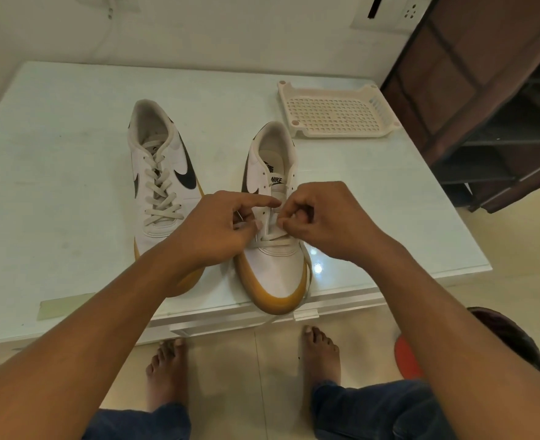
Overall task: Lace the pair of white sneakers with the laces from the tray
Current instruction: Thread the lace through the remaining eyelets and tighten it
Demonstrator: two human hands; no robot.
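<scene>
Two bare feet (167,369) stand on the pale tiled floor, just below the front edge of a glossy white bench (56,185). Above them both forearms reach to a white leather sneaker (275,271) with a tan gum sole. Its toe sits at the bench's near edge and only its lowest eyelets are threaded. The left hand (211,230) pinches a strand of the flat off-white lace (270,238) between thumb and curled fingers, with the forefinger stretched straight across the tongue. The right hand (322,220) has its fingers curled tight, thumb and forefinger nipping the lace beside the eyelets. One loose end trails past the toe and over the bench edge. Left and slightly farther back stands the matching sneaker (164,173), laced to the top. Farthest back, on the right, lies a cream perforated plastic tray (341,134), well apart from both shoes
</scene>
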